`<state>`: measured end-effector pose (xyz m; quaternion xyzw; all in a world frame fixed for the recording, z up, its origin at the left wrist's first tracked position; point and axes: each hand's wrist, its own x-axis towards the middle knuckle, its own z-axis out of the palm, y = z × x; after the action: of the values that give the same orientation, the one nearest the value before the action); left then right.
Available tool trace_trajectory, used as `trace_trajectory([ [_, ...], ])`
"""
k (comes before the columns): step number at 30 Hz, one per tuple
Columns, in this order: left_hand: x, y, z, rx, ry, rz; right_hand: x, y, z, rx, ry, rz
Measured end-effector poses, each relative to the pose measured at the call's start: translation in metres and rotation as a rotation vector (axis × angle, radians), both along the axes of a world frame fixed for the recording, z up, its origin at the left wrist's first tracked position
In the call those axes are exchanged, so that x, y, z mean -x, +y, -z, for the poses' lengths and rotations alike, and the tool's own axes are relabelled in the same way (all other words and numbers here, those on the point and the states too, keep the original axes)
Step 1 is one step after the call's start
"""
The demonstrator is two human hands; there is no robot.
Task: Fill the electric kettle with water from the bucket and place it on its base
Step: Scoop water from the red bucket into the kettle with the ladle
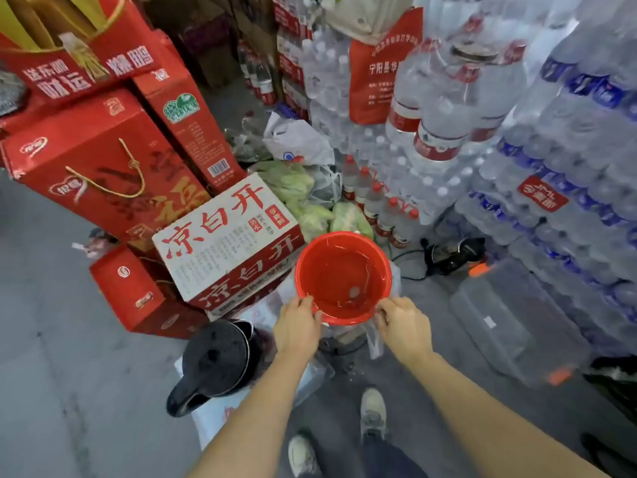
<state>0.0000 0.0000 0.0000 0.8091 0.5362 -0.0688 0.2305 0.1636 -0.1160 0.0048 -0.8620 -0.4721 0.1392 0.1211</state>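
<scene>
A red bucket (344,267) holding water stands in the middle of the view, raised a little off the floor. My left hand (299,327) grips its near left rim and my right hand (403,326) grips its near right rim. The black electric kettle (215,362), lid shut and handle pointing toward me, sits on a white plastic sheet at the lower left of the bucket. A black kettle base (451,255) with its cord lies on the floor to the right behind the bucket.
Red gift boxes (100,174) and a white-and-red carton (227,239) crowd the left. Stacked packs of bottled water (551,160) wall off the right and back. A clear plastic box (513,322) lies right of the bucket. Green vegetables (310,208) lie behind it. My shoes (372,412) are below.
</scene>
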Motion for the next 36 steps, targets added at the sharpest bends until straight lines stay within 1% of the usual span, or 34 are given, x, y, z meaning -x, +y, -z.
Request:
trace_trajectory([
  [2, -0.01, 0.008, 0.006, 0.01, -0.016, -0.091, -0.008, 0.008, 0.005, 0.027, 0.029, 0.01],
  [4, -0.015, 0.012, 0.012, 0.023, -0.024, -0.172, -0.012, 0.017, 0.009, 0.151, 0.083, 0.007],
  [7, -0.018, 0.012, 0.027, 0.088, -0.06, -0.261, -0.01, 0.03, 0.018, 0.274, 0.257, 0.077],
  [10, -0.017, 0.011, 0.04, 0.134, -0.081, -0.259, -0.006, 0.047, 0.023, 0.324, 0.412, 0.192],
  [14, -0.012, 0.009, 0.05, 0.144, -0.101, -0.236, -0.006, 0.073, 0.034, 0.401, 0.538, 0.295],
  [15, -0.011, 0.009, 0.052, 0.143, -0.1, -0.236, -0.008, 0.081, 0.036, 0.433, 0.618, 0.33],
  [18, -0.009, 0.013, 0.056, 0.148, -0.115, -0.231, -0.016, 0.102, 0.035, 0.48, 0.992, 0.532],
  [19, -0.009, 0.014, 0.056, 0.149, -0.118, -0.227, -0.019, 0.107, 0.035, 0.476, 1.089, 0.605],
  [21, -0.008, 0.017, 0.057, 0.154, -0.111, -0.212, -0.022, 0.111, 0.042, 0.446, 1.182, 0.721],
  [23, -0.006, 0.019, 0.058, 0.154, -0.102, -0.201, -0.017, 0.111, 0.047, 0.396, 1.138, 0.778],
  [25, -0.005, 0.019, 0.058, 0.155, -0.102, -0.187, -0.008, 0.107, 0.052, 0.309, 1.022, 0.785],
  [27, -0.004, 0.02, 0.058, 0.155, -0.107, -0.179, 0.002, 0.099, 0.057, 0.204, 0.958, 0.778],
  [33, -0.001, 0.021, 0.058, 0.135, -0.081, -0.158, 0.022, 0.057, 0.055, -0.063, 0.93, 0.723],
  [36, -0.001, 0.02, 0.059, 0.12, -0.057, -0.15, 0.023, 0.035, 0.049, -0.18, 1.013, 0.719],
])
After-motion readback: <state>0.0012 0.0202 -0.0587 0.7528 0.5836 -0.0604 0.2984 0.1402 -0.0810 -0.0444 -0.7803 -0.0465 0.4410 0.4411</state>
